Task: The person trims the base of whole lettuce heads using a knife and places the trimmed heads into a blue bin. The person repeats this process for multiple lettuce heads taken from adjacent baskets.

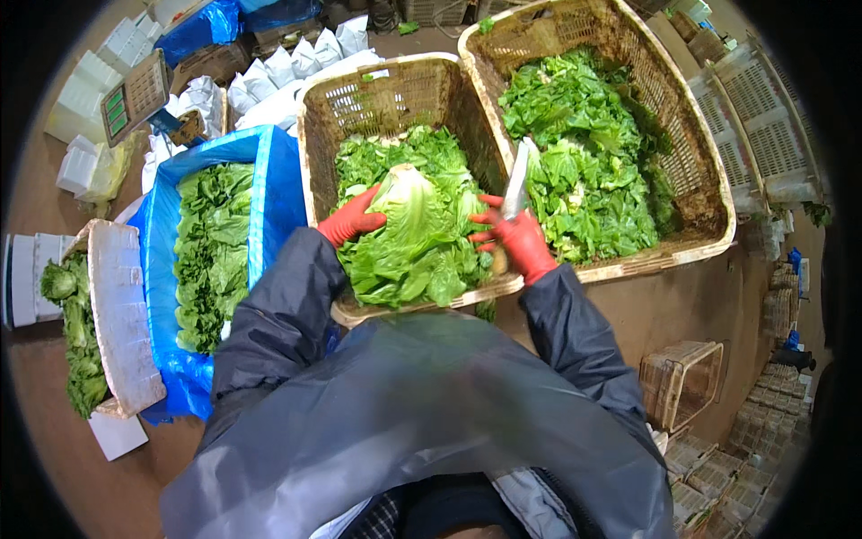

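A head of leafy lettuce (411, 222), its pale cut end towards the far side, lies on top of the leaves in the middle plastic crate (377, 71). My left hand (353, 217), in a red glove, grips its left side with the thumb on the outer leaves. On the other side, my right hand (515, 239), also red-gloved, holds a knife (517, 178) with the blade pointing up and away. Its fingers spread towards the lettuce's right edge. Loose green leaves (572, 135) fill much of the right-hand crate (693, 128).
To the left stands a blue-lined box (276, 182) packed with lettuce (214, 256). Beyond it are a foam box (121, 316) holding greens and a scale (138, 94). White bags (269, 77) sit behind. An empty crate (680, 384) rests on the floor at right, near stacked crates (768, 121).
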A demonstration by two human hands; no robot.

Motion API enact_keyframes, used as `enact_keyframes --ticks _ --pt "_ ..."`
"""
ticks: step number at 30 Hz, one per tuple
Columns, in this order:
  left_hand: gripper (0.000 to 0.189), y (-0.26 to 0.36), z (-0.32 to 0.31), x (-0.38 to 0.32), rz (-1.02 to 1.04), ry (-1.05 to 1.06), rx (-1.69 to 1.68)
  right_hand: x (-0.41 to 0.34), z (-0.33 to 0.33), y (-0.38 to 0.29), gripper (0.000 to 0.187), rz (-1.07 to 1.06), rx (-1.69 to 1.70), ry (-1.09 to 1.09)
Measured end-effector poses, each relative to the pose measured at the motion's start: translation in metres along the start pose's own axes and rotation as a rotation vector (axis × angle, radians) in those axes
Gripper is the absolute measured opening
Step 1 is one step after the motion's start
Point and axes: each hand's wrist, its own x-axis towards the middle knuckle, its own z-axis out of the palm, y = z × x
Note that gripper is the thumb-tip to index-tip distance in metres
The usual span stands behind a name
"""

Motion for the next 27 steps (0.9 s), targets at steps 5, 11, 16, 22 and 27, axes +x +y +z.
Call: enact_keyframes --ticks 5,11,16,22,27 --pt "0.119 -0.021 0.026 -0.027 0.080 -0.321 0.396 -0.065 0.016 -0.065 0.033 -1.068 -1.212 -0.345" --pt "0.112 -0.014 0.051 -0.013 0.000 -0.355 0.325 -0.082 0.038 -0.087 0.030 -1.219 -1.741 -0.145" --pt "0.106 -0.016 0.057 -0.003 0.085 -0.493 0.336 -0.035 -0.042 -0.039 0.031 -0.857 -1.675 0.000" --pt "0.091 0.005 0.064 0.014 0.157 0.318 0.632 -0.025 0.026 -0.040 0.034 -0.559 -0.459 0.132" --pt "0.096 0.015 0.045 0.037 0.299 0.819 1.248 -0.040 0.043 -0.029 0.024 -0.826 -0.801 0.232"
